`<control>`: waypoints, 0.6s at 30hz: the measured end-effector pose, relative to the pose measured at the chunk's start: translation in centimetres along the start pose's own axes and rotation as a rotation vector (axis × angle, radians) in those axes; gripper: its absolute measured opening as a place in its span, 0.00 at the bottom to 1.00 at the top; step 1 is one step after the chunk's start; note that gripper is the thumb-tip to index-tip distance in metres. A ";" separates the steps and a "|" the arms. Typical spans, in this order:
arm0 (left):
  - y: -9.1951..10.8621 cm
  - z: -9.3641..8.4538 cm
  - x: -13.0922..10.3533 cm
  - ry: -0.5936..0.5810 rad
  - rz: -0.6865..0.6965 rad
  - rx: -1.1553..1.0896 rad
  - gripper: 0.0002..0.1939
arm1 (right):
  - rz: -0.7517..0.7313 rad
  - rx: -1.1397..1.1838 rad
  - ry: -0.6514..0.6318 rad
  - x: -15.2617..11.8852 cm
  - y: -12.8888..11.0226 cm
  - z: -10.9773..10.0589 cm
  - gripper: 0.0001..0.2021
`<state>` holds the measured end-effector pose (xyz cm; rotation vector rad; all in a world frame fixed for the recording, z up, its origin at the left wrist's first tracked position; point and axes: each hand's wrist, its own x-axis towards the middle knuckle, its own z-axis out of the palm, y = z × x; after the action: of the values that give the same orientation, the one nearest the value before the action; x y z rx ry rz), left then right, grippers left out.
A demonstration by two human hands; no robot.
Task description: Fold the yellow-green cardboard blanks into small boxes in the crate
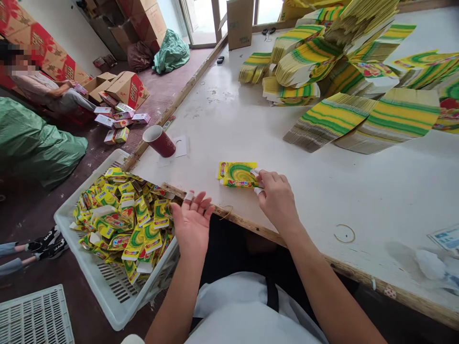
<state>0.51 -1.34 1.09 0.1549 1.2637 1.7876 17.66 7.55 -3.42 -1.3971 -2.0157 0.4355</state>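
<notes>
My right hand (278, 196) grips one end of a small yellow and green carton (236, 173) that lies on the white table (229, 124). White wrapping covers some of its fingertips. Palm up and holding nothing, my left hand (193, 220) is over the table's wooden front edge, its fingers apart and one fingertip wrapped in white. To its left stands a white plastic crate (118, 315) heaped with small yellow and green cartons (141, 212).
A dark red cup (159, 141) stands near the table's left edge. Stacks of flat yellow and green cartons (333, 114) fill the back right. A rubber band (344, 234) lies at right. On the floor at left, a seated person (46, 91) handles a box near cardboard boxes (127, 88).
</notes>
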 end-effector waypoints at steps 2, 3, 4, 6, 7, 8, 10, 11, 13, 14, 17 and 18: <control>-1.0 0.6 -0.4 -0.071 -0.015 0.030 0.29 | -0.007 -0.011 -0.004 0.0 -0.2 -0.1 0.23; -1.3 0.8 -0.5 -0.093 -0.020 0.043 0.28 | -0.011 -0.015 -0.006 0.0 -0.3 -0.2 0.23; -1.6 1.0 -0.6 -0.104 -0.025 0.055 0.28 | -0.012 -0.014 -0.006 0.0 -0.4 -0.4 0.23; -1.9 1.2 -0.7 -0.094 -0.033 0.083 0.27 | 0.000 0.009 -0.003 -0.1 -0.7 -0.9 0.23; -2.1 1.2 -0.7 -0.076 -0.032 0.098 0.26 | 0.016 0.042 -0.005 -0.3 -0.9 -1.2 0.23; -2.2 1.3 -0.8 -0.056 -0.023 0.109 0.26 | 0.037 0.094 -0.017 -0.5 -1.2 -1.6 0.22; -2.5 1.4 -1.0 -0.058 0.015 0.122 0.26 | 0.076 0.255 -0.073 -1.2 -1.8 -2.5 0.20; -2.6 1.5 -1.2 -0.085 0.039 0.126 0.27 | 0.085 0.348 -0.118 -1.7 -2.3 -2.9 0.18; -2.7 1.9 -1.7 -0.169 0.058 0.134 0.29 | 0.085 0.518 -0.224 -2.9 -3.3 -3.6 0.16; -2.7 2.1 -2.0 -0.208 0.045 0.141 0.29 | 0.083 0.585 -0.274 -3.4 -3.9 -3.8 0.16; -2.7 2.9 -3.0 -0.253 0.023 0.174 0.29 | 0.101 0.760 -0.349 -4.8 -5.2 -3.9 0.17; -2.7 3.1 -3.2 -0.252 0.049 0.184 0.29 | 0.115 0.830 -0.353 -5.1 -5.5 -3.9 0.17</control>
<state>5.73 -1.39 1.64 0.5029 1.2475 1.6317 17.54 0.43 1.06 -0.9372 -1.6685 1.4557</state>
